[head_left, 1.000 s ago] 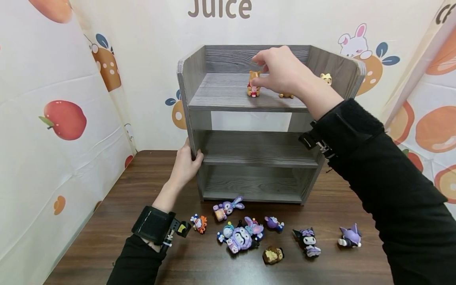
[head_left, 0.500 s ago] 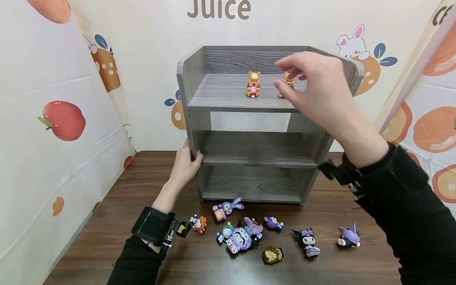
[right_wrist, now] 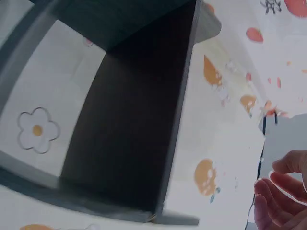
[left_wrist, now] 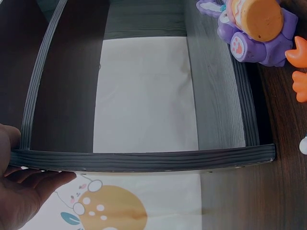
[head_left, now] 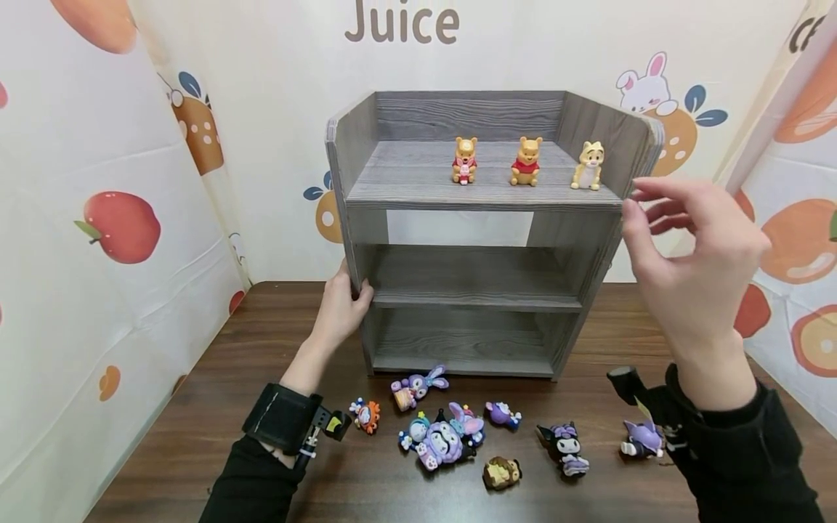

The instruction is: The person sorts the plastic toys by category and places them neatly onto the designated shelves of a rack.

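My left hand (head_left: 340, 305) grips the left side panel of a grey wood-grain shelf (head_left: 471, 274). In the left wrist view, the fingers (left_wrist: 36, 184) lie along the panel's outer face. To the right of the shelf, my right hand (head_left: 700, 250) hangs in the air with loosely bent fingers, holding nothing. Three small figurines stand upright in a row on the top board: a yellow bear with a small pink figure in front (head_left: 464, 163), a yellow bear in a red shirt (head_left: 526, 163), and a pale yellow figurine (head_left: 588, 167) nearest my right hand.
Several figurines lie on the brown table (head_left: 275, 341) before the shelf: a purple rabbit (head_left: 418, 386), an orange-and-blue one (head_left: 365, 415), a purple cluster (head_left: 442, 439), a brown one (head_left: 501, 473), a black-and-purple one (head_left: 565, 449). A purple-capped one (head_left: 642, 438) lies below my right wrist.
My right hand has left the bear with the pink figure and moved right and down, past the shelf's right side. All three top figurines now show. My left hand stays put.
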Motion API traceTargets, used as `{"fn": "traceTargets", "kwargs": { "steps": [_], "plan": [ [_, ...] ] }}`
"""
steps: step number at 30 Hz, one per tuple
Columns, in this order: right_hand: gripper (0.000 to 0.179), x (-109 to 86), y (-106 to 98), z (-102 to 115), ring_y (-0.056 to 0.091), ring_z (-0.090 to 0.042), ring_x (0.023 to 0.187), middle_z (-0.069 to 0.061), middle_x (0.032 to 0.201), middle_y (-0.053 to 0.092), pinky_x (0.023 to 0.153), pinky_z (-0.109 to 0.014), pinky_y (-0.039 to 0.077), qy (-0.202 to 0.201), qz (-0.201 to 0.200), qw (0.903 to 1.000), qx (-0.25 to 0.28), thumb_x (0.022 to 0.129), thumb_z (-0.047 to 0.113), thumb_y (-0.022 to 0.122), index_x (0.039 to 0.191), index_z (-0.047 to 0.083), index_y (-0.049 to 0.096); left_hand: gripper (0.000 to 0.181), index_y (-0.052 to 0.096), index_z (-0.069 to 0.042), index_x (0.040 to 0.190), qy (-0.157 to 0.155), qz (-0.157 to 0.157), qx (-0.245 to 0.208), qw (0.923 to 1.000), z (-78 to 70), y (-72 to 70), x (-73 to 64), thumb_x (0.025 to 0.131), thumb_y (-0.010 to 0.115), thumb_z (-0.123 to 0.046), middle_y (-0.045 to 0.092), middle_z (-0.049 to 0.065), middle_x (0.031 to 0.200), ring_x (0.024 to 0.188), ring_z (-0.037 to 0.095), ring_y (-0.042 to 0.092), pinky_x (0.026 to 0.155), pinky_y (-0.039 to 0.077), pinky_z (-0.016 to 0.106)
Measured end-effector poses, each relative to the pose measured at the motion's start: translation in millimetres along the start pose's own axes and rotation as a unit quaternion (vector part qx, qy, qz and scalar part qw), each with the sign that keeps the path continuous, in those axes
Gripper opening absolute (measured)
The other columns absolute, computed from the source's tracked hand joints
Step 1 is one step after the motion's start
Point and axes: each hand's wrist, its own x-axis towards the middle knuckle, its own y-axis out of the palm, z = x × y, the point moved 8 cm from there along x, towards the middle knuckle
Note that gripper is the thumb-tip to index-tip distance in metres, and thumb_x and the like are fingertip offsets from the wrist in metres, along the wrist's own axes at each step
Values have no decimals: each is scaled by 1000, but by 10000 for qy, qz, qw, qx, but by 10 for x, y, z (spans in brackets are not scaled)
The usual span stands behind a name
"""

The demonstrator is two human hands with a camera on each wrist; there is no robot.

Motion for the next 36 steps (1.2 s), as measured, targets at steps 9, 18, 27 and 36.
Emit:
{"fn": "traceTargets", "kwargs": {
  "steps": [9,18,27,36],
  "plan": [
    [28,-417,-178,-471,53,4,70,-9,91,63,62,-8,39,1048,-397,9937,83,75,10,65,100,-3,64,22,44,9,102,-2,-8,-15,10000,-7,3,-2,81,45,4,41,10,65,49,18,41,45,35,29],
    [38,-814,77,-866,56,-4,85,-10,107,58,67,-12,40,1554,540,9850,516,76,1,65,113,0,57,25,44,9,105,-37,-44,-8,10000,7,0,-1,80,46,4,45,12,69,52,20,43,47,36,30],
    [58,-1132,399,-1238,55,-13,97,-12,121,51,73,-12,42,2286,1837,9557,261,77,7,67,130,10,44,25,45,8,105,-34,-69,38,10000,7,-1,-1,81,46,3,47,13,72,54,20,45,47,37,30],
    [50,-1229,544,-1290,59,-32,90,-23,113,54,65,-5,38,2139,2351,9475,351,84,9,59,130,9,41,23,45,8,103,-23,-89,58,9999,22,2,4,80,46,4,49,14,74,57,21,47,48,38,31]
  ]
}}
